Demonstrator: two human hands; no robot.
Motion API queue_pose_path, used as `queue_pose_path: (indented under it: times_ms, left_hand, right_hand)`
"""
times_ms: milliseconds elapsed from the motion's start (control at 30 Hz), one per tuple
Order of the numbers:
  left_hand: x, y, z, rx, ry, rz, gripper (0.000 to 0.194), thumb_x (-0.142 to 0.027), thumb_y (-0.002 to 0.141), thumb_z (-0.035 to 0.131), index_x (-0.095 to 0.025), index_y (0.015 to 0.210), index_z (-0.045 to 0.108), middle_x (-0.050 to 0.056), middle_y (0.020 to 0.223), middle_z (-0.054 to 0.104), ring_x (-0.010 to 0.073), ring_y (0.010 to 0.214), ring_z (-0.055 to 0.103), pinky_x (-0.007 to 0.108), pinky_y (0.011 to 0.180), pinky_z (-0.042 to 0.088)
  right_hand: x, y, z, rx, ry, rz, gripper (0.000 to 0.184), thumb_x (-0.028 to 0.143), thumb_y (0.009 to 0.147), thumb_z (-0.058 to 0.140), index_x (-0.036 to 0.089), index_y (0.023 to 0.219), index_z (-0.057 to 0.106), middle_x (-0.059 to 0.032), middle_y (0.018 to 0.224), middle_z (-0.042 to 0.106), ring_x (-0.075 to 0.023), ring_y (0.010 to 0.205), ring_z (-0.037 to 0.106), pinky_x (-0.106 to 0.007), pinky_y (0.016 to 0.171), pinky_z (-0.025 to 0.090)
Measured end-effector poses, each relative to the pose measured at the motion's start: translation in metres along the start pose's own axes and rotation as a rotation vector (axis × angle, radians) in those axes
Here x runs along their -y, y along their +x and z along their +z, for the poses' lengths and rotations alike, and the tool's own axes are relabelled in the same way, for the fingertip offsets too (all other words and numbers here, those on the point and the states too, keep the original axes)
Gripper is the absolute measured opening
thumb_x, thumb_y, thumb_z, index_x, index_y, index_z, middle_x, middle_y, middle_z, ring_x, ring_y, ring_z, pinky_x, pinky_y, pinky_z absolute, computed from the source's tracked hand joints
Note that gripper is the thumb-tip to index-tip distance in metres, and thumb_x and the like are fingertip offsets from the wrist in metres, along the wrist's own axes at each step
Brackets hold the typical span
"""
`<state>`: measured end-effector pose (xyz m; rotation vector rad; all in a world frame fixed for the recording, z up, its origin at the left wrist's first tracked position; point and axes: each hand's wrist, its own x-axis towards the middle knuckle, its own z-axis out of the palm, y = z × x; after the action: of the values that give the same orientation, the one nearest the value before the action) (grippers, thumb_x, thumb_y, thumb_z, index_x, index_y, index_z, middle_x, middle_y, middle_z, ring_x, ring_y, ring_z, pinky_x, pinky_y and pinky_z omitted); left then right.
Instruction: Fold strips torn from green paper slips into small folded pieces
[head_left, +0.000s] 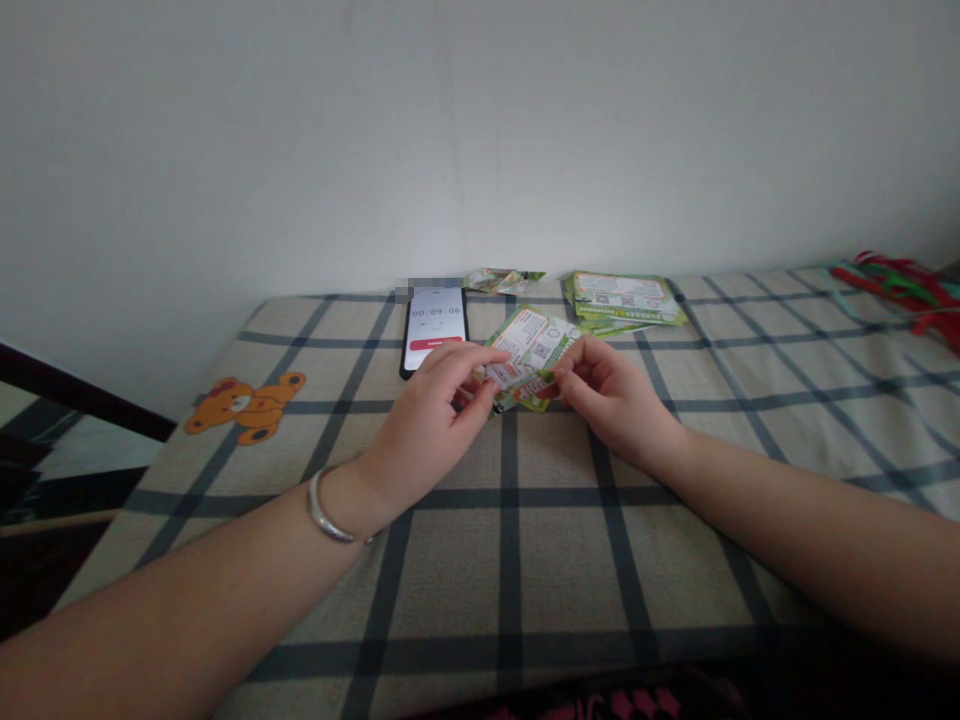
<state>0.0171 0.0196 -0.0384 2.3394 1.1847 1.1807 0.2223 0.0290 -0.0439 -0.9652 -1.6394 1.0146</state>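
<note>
Between my two hands is a green and white printed card (534, 345), with folded or overlapping layers along its near edge. My left hand (446, 395), with a silver bangle at the wrist, pinches the card's near left corner between thumb and fingers. At the near right edge, my right hand (611, 398) pinches it too, its fingers curled in. Whether it is one sheet or a few stacked together, I cannot tell. Just behind my left hand lies a phone (437, 312) with a timer on its screen and a red button.
Near the wall, a stack of similar printed cards (622, 298) lies right of the phone. A crumpled or folded green piece (501, 280) sits behind it. An orange bear cutout (246, 406) lies left on the checked tablecloth (457, 590). Red and green cords (904, 290) lie far right.
</note>
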Motion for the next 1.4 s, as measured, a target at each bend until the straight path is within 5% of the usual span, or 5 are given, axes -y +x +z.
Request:
queue_pose_path:
  times_ms: [133, 467, 1067, 1400]
  left_hand:
    - [-0.0018, 0.0006, -0.0018, -0.004, 0.155, 0.134, 0.033, -0.014, 0.090, 0.053, -0.021, 0.123, 0.055, 0.006, 0.118, 0.055, 0.0188, 0.113, 0.055, 0.034, 0.093, 0.053]
    - [-0.0030, -0.0005, -0.0025, 0.032, 0.364, 0.261, 0.057, -0.021, 0.082, 0.066, -0.020, 0.135, 0.044, 0.012, 0.129, 0.048, 0.0278, 0.119, 0.049, 0.046, 0.101, 0.047]
    - [-0.0044, 0.0013, 0.0019, 0.044, 0.154, 0.125, 0.055, -0.010, 0.080, 0.065, -0.021, 0.130, 0.046, 0.008, 0.125, 0.054, 0.0214, 0.120, 0.051, 0.041, 0.106, 0.045]
    - [0.0012, -0.0003, 0.0063, 0.092, -0.160, 0.021, 0.052, -0.015, 0.081, 0.067, -0.023, 0.129, 0.048, 0.007, 0.125, 0.052, 0.0158, 0.100, 0.062, 0.036, 0.095, 0.054]
  right_hand:
    - [-0.0001, 0.0004, -0.0007, -0.008, 0.034, 0.010, 0.018, 0.031, 0.083, 0.058, 0.022, 0.077, 0.044, 0.0031, 0.070, 0.057, -0.0101, 0.064, 0.058, -0.024, 0.055, 0.043]
    - [0.0049, 0.0016, -0.0005, -0.026, 0.081, 0.013, 0.019, 0.032, 0.081, 0.060, 0.022, 0.075, 0.044, 0.0064, 0.060, 0.051, -0.0107, 0.062, 0.059, -0.023, 0.055, 0.044]
    - [0.0036, -0.0036, -0.0001, 0.017, 0.018, -0.082, 0.019, 0.037, 0.087, 0.057, 0.022, 0.081, 0.047, 0.0022, 0.074, 0.055, -0.0102, 0.065, 0.053, -0.024, 0.057, 0.043]
    - [0.0058, -0.0045, 0.0008, 0.076, -0.205, -0.139, 0.030, 0.026, 0.082, 0.065, 0.023, 0.109, 0.051, -0.0019, 0.092, 0.062, -0.0130, 0.078, 0.060, -0.024, 0.059, 0.049]
